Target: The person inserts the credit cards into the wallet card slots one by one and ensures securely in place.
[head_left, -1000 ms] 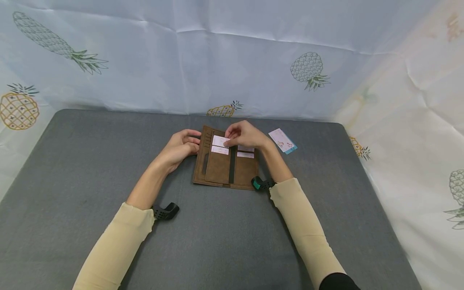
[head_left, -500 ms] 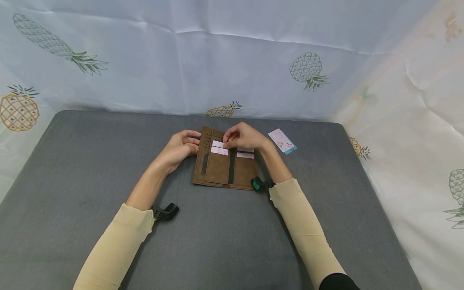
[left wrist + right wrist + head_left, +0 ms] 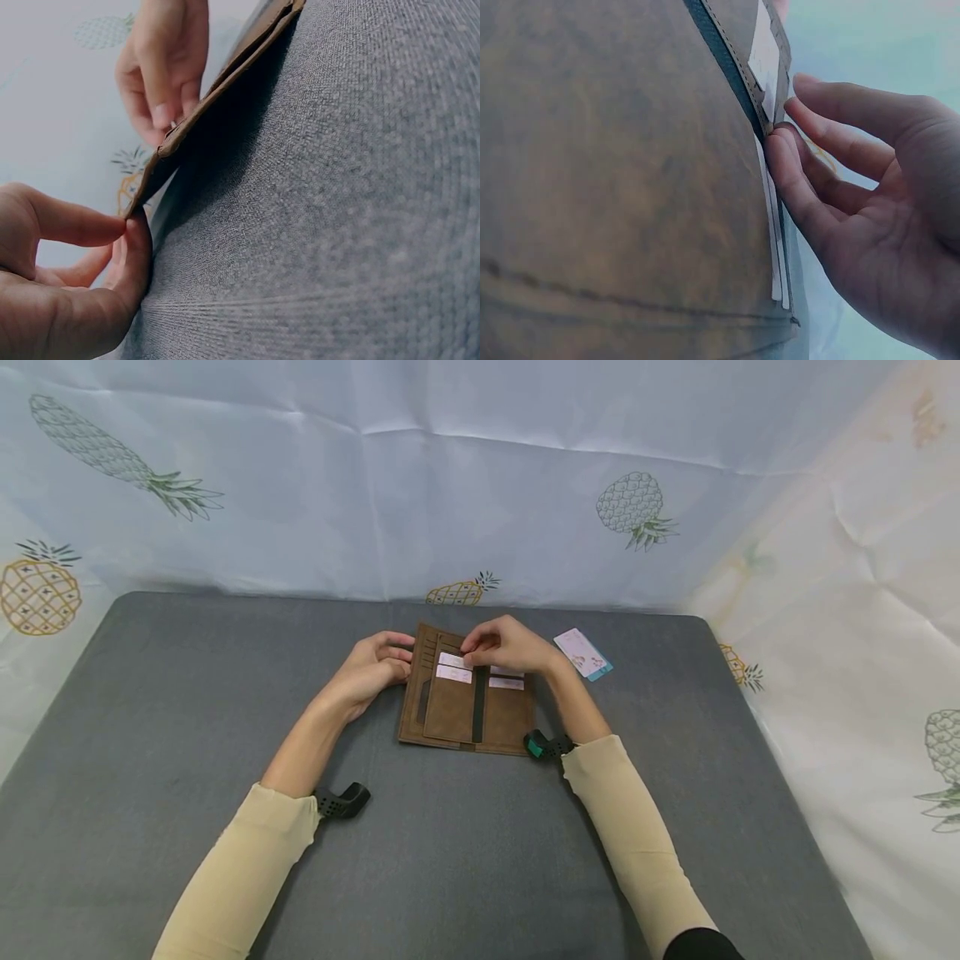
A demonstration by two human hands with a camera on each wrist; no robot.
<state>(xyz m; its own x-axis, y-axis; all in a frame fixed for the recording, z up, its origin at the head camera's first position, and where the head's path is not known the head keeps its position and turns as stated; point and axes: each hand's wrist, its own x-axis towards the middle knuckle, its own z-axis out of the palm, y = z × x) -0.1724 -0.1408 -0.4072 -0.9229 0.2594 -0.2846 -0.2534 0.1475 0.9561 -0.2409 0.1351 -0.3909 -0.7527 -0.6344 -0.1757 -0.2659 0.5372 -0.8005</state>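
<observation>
The brown wallet (image 3: 448,714) lies spread open on the worktop (image 3: 465,852); it looks light and bendy, best steadied by its edge. The left hand (image 3: 363,670) pinches its left edge. Near the wallet's far edge, the right hand's (image 3: 512,645) fingertips meet a pale card (image 3: 450,660); whether they pinch it, I cannot tell. The card is probably thin, stiff, slick: take its exposed rim.
</observation>
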